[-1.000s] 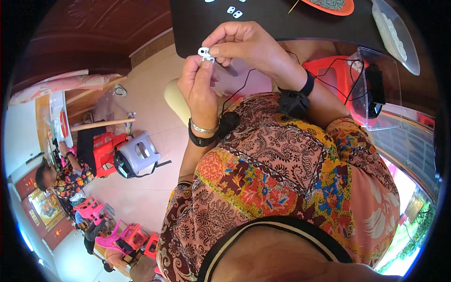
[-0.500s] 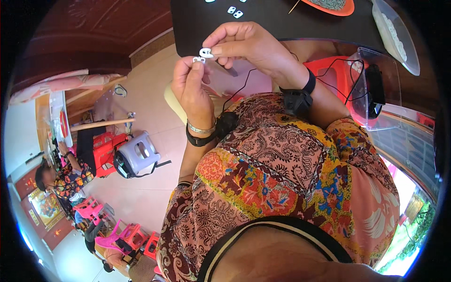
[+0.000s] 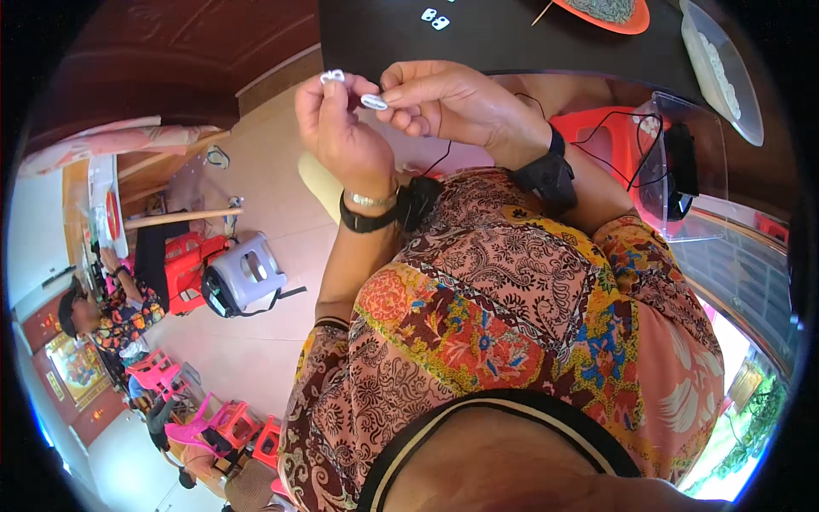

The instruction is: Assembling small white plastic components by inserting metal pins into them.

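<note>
My left hand is raised near the table's front edge, thumb and fingers pinched on a small white plastic piece with two loops. Just to its right, my right hand pinches a small white oval plastic piece. The two pieces are apart, though my fingertips are close together. A pair of similar white pieces with dark holes lies on the dark table beyond my hands.
An orange dish of small grey parts and a clear tray of white pieces stand on the table's right. A red stool and clear box with black cables are at my right. A grey stool and another person are left.
My left hand has moved up and left with its piece, away from the right one. My right hand has shifted slightly down, and its piece has turned to a flatter oval view.
</note>
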Action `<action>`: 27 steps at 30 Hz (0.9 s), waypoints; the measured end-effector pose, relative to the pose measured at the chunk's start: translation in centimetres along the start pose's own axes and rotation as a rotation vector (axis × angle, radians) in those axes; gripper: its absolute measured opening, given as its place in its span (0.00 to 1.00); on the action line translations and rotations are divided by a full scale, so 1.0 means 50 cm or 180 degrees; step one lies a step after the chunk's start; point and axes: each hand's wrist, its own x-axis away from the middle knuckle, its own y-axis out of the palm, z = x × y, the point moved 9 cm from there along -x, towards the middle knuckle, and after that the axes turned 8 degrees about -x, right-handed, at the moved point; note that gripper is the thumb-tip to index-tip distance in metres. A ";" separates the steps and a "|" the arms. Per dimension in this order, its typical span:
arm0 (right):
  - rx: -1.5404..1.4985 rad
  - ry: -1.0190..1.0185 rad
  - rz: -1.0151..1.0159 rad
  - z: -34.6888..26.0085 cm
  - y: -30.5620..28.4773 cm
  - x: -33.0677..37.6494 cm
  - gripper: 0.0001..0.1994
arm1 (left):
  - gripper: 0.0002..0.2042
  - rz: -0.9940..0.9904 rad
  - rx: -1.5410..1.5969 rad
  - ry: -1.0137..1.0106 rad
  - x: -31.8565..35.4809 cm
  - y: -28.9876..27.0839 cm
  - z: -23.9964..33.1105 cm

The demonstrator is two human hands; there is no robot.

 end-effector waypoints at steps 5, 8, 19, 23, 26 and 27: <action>-0.0028 0.0044 0.0091 0.025 -0.016 -0.010 0.05 | 0.06 -0.0182 0.0168 -0.0098 -0.013 0.021 -0.018; 0.0098 0.0065 0.0059 0.025 -0.016 -0.009 0.05 | 0.06 -0.0262 0.0187 -0.0137 -0.006 0.020 -0.024; 0.0073 0.0153 0.0105 0.039 -0.019 -0.014 0.05 | 0.08 -0.0185 -0.0010 -0.0125 -0.007 0.000 -0.035; 0.0182 0.0156 0.0161 0.037 -0.018 -0.015 0.05 | 0.07 -0.0164 -0.0014 -0.0120 -0.009 -0.002 -0.037; 0.0220 0.0072 0.0153 0.031 -0.017 -0.016 0.05 | 0.07 -0.0142 -0.0039 -0.0098 -0.007 0.005 -0.029; 0.0141 0.0094 0.0127 0.036 -0.018 -0.016 0.05 | 0.07 -0.0156 -0.0025 -0.0096 -0.007 0.005 -0.030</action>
